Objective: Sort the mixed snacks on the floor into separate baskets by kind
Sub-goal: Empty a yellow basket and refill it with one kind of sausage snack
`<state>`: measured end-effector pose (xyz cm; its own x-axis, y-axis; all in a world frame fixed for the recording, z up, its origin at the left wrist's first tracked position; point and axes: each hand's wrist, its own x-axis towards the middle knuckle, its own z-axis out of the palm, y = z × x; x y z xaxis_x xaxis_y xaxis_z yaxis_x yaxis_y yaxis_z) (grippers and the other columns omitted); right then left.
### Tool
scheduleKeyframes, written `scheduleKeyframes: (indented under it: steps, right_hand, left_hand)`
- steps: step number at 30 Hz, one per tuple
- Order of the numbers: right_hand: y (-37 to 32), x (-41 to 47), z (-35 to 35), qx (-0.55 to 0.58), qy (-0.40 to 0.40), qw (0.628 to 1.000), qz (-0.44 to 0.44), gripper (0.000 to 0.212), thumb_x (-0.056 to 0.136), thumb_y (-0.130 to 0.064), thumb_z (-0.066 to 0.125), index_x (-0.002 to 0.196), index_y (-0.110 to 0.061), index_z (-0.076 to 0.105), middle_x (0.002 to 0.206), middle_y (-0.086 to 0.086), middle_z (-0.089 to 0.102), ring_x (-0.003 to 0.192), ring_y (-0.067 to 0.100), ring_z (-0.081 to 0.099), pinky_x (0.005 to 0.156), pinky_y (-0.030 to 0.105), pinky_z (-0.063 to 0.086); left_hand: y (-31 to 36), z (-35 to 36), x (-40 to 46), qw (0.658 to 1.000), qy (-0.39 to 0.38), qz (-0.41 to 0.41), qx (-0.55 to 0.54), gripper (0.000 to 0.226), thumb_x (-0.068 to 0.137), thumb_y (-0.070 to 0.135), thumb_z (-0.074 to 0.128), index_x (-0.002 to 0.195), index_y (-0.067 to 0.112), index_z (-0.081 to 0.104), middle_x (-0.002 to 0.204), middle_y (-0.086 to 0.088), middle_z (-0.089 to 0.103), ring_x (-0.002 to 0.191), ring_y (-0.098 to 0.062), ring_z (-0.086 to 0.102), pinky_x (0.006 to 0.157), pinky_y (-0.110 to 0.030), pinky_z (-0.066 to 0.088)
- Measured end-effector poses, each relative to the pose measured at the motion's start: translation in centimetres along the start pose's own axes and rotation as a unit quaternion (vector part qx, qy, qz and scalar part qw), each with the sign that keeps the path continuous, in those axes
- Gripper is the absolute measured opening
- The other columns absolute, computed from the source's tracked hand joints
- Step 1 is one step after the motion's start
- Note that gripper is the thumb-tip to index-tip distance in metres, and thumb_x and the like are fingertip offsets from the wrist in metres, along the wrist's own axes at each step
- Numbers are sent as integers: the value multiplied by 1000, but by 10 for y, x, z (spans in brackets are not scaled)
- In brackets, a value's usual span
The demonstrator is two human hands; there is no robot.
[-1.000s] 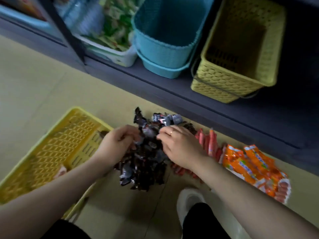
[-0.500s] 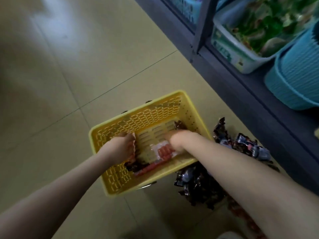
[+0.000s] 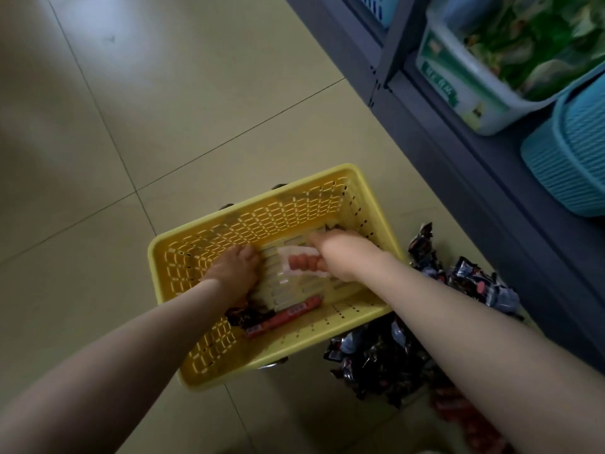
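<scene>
A yellow basket (image 3: 330,178) stands on the floor, and both my hands are inside it. My left hand (image 3: 234,270) is palm down near the left wall with its fingers bent downward; what they hold is hidden. Dark snack packets (image 3: 248,314) lie just under its wrist. My right hand (image 3: 340,253) reaches toward the far right corner with its fingers stretched out. One dark packet (image 3: 334,228) lies at its fingertips. A white pack of red sausages (image 3: 299,262) lies between the hands, and a red sausage stick (image 3: 284,317) lies nearer me.
A pile of dark snack packets (image 3: 386,358) lies on the floor right of the basket, with red sausages (image 3: 458,411) nearer me. A grey shelf (image 3: 465,149) at the right holds a white tub of green packets (image 3: 458,77) and a teal basket (image 3: 569,158).
Both hands left the dark packet pile on the floor and moved left into the yellow basket. Dark packets now lie inside it. My view swung left with them.
</scene>
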<state>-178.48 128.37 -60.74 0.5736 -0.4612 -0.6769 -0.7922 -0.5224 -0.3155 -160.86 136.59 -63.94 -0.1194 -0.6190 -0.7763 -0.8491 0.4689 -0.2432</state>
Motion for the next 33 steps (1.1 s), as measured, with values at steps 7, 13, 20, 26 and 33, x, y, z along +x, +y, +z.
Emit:
scheduleKeyframes:
  steps: [7,13,20,26,33]
  right_hand:
    - [7,-77,-25,462,242,853,32,17,90,-13,57,104,-16,49,89,2,68,69,19,68,68,37,58]
    - [25,-134,-14,574,412,700,104,15,91,-9,58,98,-19,50,90,-6,66,76,5,67,60,18,54]
    - [42,-158,18,770,382,496,122,26,89,3,50,109,-13,56,103,6,67,93,16,66,78,30,54]
    - [53,-202,73,856,359,364,85,50,86,-36,56,129,-13,50,119,16,64,107,30,62,92,43,51]
    - [78,-255,154,755,420,446,234,29,79,-22,71,106,-19,61,94,0,70,79,12,68,59,21,52]
  left_hand:
    - [-15,-47,-33,995,78,-6,-58,35,96,36,41,128,26,53,143,-3,42,134,-24,32,110,-38,26]
    - [2,-108,-84,784,289,13,-550,23,84,43,52,87,21,58,75,7,63,65,-5,60,63,-24,53]
    - [72,-159,-69,597,143,158,-773,10,93,23,51,103,25,55,105,-6,66,97,-20,64,87,-38,52]
    - [149,-175,-60,695,165,239,-658,15,93,20,52,107,14,56,94,1,68,85,-12,65,82,-33,54]
    - [221,-180,-56,841,250,372,-303,45,96,26,36,139,20,39,118,-8,51,105,-31,54,87,-37,46]
